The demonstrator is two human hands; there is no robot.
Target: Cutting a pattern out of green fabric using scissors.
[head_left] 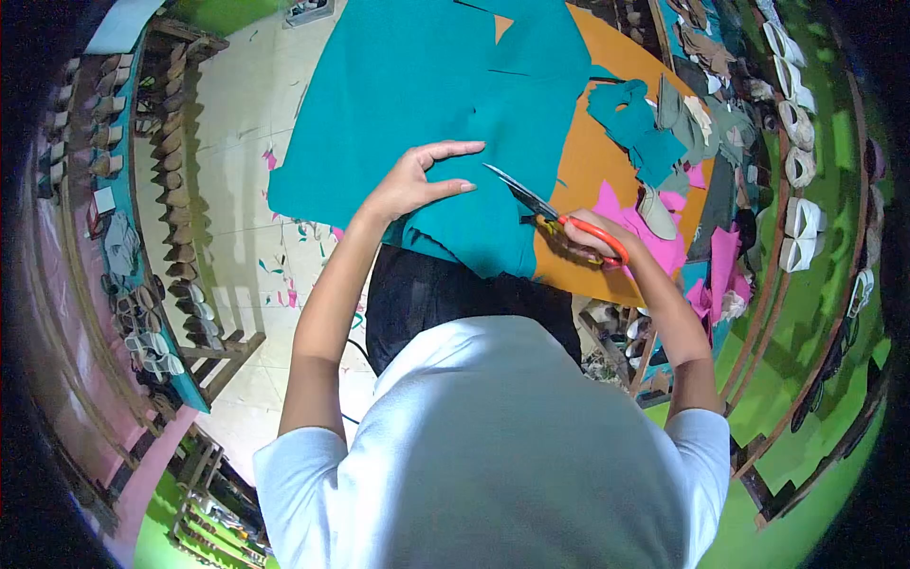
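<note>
A large sheet of teal material (pixel 408 85) spreads over my lap and the work surface, with a few slits and a small notch in it. My left hand (pixel 427 178) is at the sheet's left part, thumb and fingers apart, holding nothing. Scissors (pixel 540 207) with orange-red handles are in my right hand (pixel 602 239), my fingers through the loops. Their blades point up and left over the sheet, the tip near my left fingertips. Whether the blades touch the material is hard to see.
An orange board (pixel 597 161) lies under the sheet at right, bearing teal cut pieces (pixel 654 142), pink scraps (pixel 645 232) and a pale sole-shaped piece (pixel 656 214). Racks of shoes (pixel 801 152) line the right wall; shoe forms (pixel 173 180) stand in rows at left. Scraps litter the tiled floor (pixel 237 123).
</note>
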